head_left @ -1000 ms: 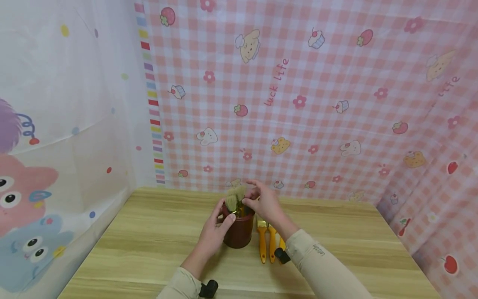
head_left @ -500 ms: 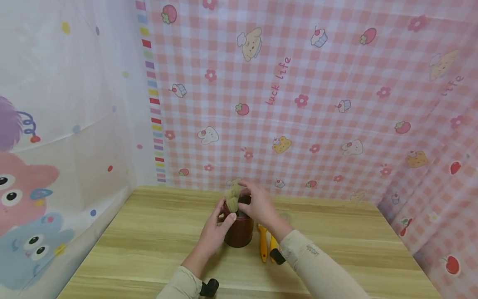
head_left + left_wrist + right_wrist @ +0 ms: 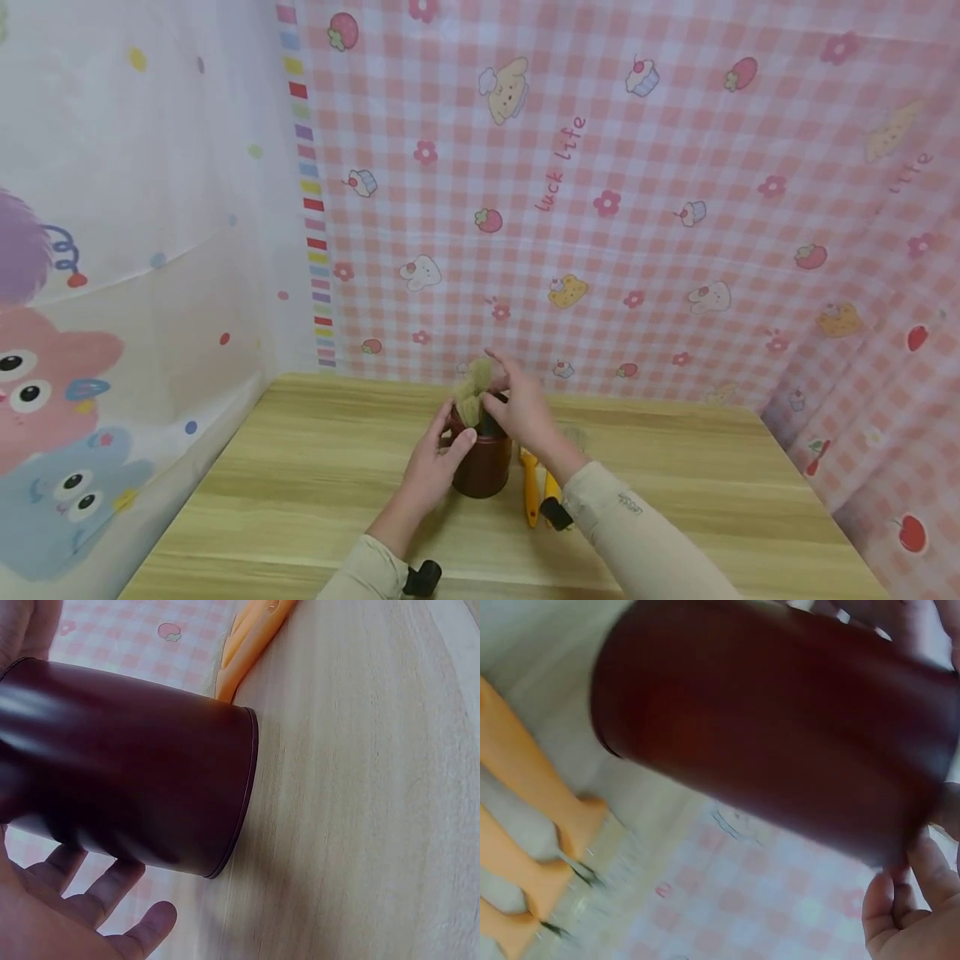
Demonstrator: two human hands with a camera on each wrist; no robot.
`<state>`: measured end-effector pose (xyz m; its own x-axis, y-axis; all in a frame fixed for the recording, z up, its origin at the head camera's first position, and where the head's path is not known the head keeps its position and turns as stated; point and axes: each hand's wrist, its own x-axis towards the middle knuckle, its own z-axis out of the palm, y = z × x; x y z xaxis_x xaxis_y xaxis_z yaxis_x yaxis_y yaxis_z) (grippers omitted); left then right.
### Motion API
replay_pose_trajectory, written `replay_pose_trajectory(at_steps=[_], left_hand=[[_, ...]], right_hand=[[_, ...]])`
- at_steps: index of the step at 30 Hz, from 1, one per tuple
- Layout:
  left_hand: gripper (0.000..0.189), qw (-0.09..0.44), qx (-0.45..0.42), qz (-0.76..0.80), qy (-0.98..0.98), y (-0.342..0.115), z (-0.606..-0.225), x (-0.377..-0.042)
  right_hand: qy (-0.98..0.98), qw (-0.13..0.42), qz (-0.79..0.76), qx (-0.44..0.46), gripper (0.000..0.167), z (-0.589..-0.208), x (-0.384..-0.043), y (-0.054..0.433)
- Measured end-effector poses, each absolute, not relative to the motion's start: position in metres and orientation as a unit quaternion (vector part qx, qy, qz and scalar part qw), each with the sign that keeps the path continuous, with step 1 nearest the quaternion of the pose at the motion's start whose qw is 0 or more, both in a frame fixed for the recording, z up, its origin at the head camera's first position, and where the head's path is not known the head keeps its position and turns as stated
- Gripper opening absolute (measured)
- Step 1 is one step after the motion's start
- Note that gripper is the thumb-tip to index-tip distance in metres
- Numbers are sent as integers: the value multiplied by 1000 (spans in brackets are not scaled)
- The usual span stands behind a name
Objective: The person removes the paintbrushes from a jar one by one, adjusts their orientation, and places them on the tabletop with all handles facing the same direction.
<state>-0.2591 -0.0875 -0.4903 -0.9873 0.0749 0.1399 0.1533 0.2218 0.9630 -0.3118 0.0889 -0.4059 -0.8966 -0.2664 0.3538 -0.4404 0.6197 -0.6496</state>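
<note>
A dark red cylindrical cup stands upright on the table. Pale bristle heads of paintbrushes stick out of its mouth; their lower parts are hidden inside. My left hand holds the cup at the left, thumb on the near side by the rim and fingers around the far side. At the mouth, my right hand pinches one brush near the bristles, though its fingertips are partly hidden. In the right wrist view, curled fingers lie beside the cup's rim.
Orange-handled paintbrushes lie on the wooden table just right of the cup, partly under my right forearm. A pink checked cloth hangs behind the table, and a white printed cloth hangs on the left.
My right hand has shifted slightly left over the cup's mouth, and the bristle heads have shifted and bunched closer together. The left hand has kept its hold on the cup.
</note>
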Motion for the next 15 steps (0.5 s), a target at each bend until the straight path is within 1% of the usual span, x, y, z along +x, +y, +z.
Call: replay_pose_trajectory(at_steps=[3,6,9,15], left_hand=[[75,38,-71,-618,-782,-86,-491,-260],[74,44,-70,-617,-783,-85,-491,-260],[73,47,-71,-615,-784,-86,-492,-260],[73,44,-75,-616,-783,-86,-493,-260]], right_hand=[[-871,142,429,195,66,-392,-311,98],[-856,159,455,187,65,-372,-311,110],[-839,163,489,173,64,-352,-312,126],[-814,142,549,125,69,-320,-315,170]])
